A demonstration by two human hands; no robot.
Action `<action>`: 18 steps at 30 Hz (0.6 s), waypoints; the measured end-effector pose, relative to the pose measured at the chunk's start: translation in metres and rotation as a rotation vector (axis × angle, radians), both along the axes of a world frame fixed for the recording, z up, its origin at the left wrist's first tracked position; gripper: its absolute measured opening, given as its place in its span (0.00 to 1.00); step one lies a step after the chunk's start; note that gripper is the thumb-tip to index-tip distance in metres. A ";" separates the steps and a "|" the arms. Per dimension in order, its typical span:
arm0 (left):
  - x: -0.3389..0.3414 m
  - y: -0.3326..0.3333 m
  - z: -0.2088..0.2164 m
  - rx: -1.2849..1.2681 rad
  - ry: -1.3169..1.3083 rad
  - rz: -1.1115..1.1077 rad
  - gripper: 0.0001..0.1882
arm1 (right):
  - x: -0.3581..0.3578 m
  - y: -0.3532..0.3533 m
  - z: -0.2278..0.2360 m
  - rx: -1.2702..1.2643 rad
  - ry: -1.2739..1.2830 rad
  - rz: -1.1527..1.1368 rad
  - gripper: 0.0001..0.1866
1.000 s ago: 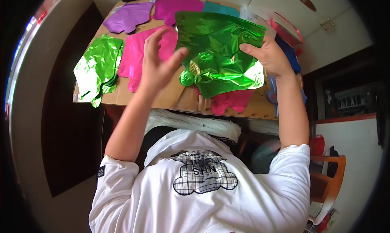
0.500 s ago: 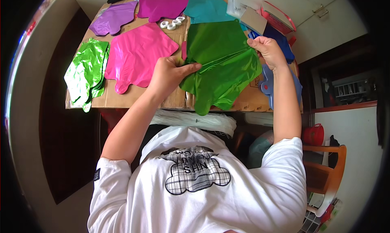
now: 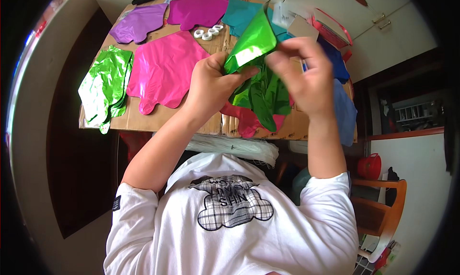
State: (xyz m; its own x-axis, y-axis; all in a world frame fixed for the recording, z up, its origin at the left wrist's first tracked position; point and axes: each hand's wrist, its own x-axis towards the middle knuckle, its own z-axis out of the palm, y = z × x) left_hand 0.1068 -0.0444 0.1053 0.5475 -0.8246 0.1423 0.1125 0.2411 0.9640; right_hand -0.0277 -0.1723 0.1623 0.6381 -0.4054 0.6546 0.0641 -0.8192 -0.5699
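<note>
Pinching the green foil [image 3: 256, 45] between thumb and fingers, your left hand [image 3: 211, 81] holds it by its left side, above the table [image 3: 203, 120]. Your right hand [image 3: 306, 78] is curled and blurred at the foil's right edge; whether it grips, I cannot tell. The foil is thin and glossy, its upper part folded to a bright point, its lower part dangling in dark, creased lobes over a reddish foil [image 3: 249, 126]. Left of it, your pink foil [image 3: 165, 69] lies flat, lightly wrinkled, with a rounded tab.
</note>
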 end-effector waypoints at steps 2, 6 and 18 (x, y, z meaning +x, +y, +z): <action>-0.002 0.000 0.007 -0.043 -0.064 -0.009 0.10 | 0.010 0.026 0.010 0.126 0.139 0.179 0.15; -0.004 0.008 0.023 0.059 -0.233 -0.087 0.10 | 0.014 0.019 0.008 0.231 0.255 0.242 0.11; 0.109 0.086 0.027 -0.253 0.219 0.372 0.10 | -0.077 -0.128 0.019 0.634 -0.231 0.056 0.15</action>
State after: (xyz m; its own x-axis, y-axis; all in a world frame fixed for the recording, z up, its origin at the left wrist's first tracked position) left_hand 0.2162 0.0416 0.1324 0.8371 -0.5228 0.1613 0.1681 0.5263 0.8335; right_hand -0.1045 -0.3004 0.1812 0.5416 -0.7263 0.4231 0.2744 -0.3230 -0.9057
